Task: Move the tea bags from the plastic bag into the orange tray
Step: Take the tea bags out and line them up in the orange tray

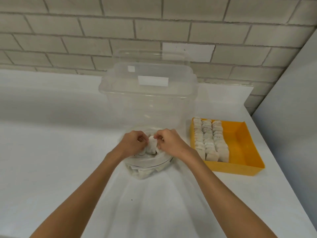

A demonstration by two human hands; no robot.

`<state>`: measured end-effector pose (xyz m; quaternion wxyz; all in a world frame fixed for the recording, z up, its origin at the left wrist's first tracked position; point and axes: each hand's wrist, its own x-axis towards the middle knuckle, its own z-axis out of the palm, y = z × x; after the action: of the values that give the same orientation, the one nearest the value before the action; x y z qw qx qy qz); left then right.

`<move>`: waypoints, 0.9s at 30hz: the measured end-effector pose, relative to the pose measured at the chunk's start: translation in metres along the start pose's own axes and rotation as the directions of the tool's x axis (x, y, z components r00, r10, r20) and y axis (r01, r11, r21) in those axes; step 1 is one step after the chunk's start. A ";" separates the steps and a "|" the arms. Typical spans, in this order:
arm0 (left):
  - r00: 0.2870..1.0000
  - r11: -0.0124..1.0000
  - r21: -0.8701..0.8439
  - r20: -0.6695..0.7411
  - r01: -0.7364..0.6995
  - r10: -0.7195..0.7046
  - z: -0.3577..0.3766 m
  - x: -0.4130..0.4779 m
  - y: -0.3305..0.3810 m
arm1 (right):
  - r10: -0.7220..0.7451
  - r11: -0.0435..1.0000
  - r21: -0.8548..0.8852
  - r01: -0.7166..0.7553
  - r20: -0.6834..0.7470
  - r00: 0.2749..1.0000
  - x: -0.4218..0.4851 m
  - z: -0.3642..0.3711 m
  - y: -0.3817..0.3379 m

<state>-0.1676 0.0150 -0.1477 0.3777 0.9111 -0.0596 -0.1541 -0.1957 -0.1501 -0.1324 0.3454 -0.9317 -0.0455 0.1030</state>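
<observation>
A clear plastic bag (147, 169) full of pale tea bags sits on the white counter, just in front of me. Both hands are at its open mouth. My left hand (133, 142) and my right hand (169, 140) pinch a small stack of tea bags (151, 146) between them, just above the bag. To the right lies the orange tray (243, 143), its left part filled with three rows of upright tea bags (208, 139); its right part is bare.
A large clear plastic container (149, 100) with a lid stands right behind the bag. A brick wall runs along the back, and a white panel (291, 100) rises at the right. The counter's right edge passes just beyond the tray.
</observation>
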 end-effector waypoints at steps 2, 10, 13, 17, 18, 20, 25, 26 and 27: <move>1.000 0.998 0.056 -0.017 0.011 -0.010 0.013 0.004 0.000 | 0.038 0.999 -0.020 -0.038 -0.002 0.999 0.001 0.005 0.002; 0.997 0.993 0.117 -0.072 0.006 0.002 0.043 0.004 0.004 | 0.084 0.986 0.142 -0.086 0.018 0.996 -0.003 0.007 0.005; 0.994 0.996 0.087 -0.101 -0.026 0.035 0.041 0.001 0.000 | 0.066 0.974 0.212 -0.075 0.048 0.997 -0.003 0.008 0.006; 0.983 0.996 -0.026 -0.163 -0.089 0.083 0.022 -0.007 -0.009 | 0.068 0.982 0.181 -0.060 -0.039 0.997 0.000 0.006 0.009; 0.980 0.992 -0.078 -0.180 -0.094 0.079 0.016 -0.010 -0.010 | 0.064 0.985 0.162 -0.055 -0.054 0.996 0.001 0.006 0.007; 0.975 0.976 -0.184 -0.206 -0.119 0.080 0.005 -0.016 -0.013 | 0.047 0.991 0.126 -0.038 -0.069 0.997 0.004 0.005 0.003; 0.979 0.784 -0.605 -0.206 -0.136 0.011 -0.014 -0.024 -0.015 | -0.023 0.994 0.110 0.029 -0.060 0.998 0.013 0.009 -0.011; 0.980 0.739 -0.659 -0.199 -0.142 0.012 -0.015 -0.026 -0.014 | -0.039 0.993 0.112 0.045 -0.055 0.998 0.016 0.011 -0.014; 0.981 0.710 -0.689 -0.194 -0.148 0.016 -0.017 -0.026 -0.014 | -0.056 0.993 0.100 0.061 -0.053 0.997 0.018 0.013 -0.017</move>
<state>-0.1872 0.0422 -0.1405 0.7044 0.7065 -0.0042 -0.0681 -0.1815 -0.1267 -0.1339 0.3964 -0.9134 -0.0589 0.0714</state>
